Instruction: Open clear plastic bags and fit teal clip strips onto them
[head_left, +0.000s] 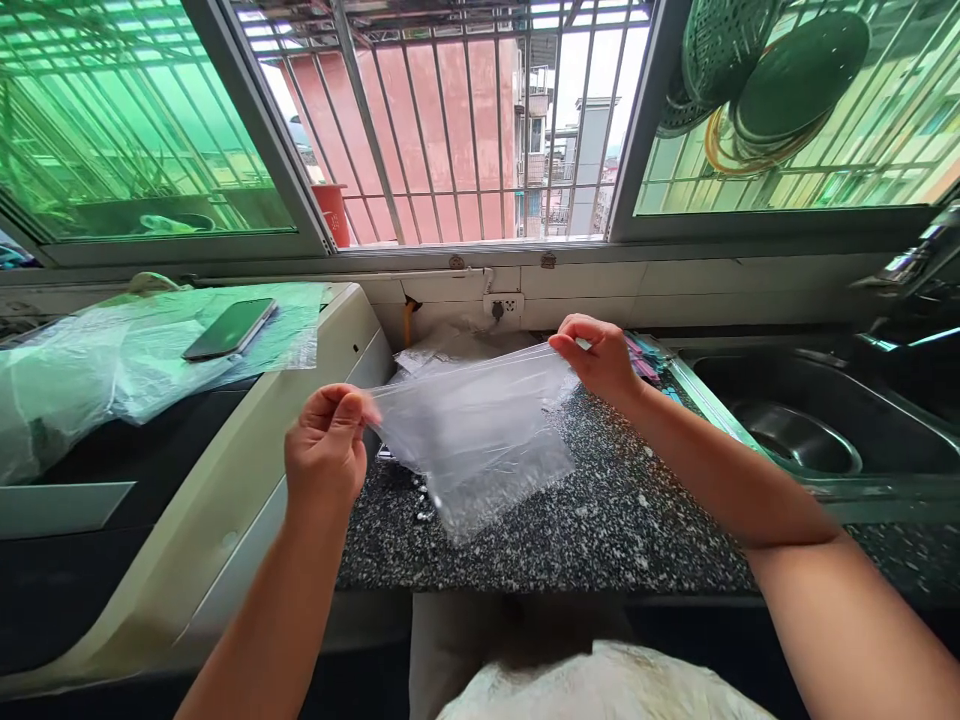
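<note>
Left hand (326,455) and right hand (596,355) are pinching a clear bag (480,430) taut between their fingers above the bench (637,520); the slick film risks slipping free.

Clear plastic zip bag (476,430), held up, top edge stretched, above speckled counter

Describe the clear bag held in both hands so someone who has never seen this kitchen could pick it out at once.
Start at the speckled counter left of the sink. Above it, the left hand and right hand pinch the top corners of the bag, stretched flat between them. Unlike the crumpled plastic under the phone on the left, it is off the surface and see-through.
</note>
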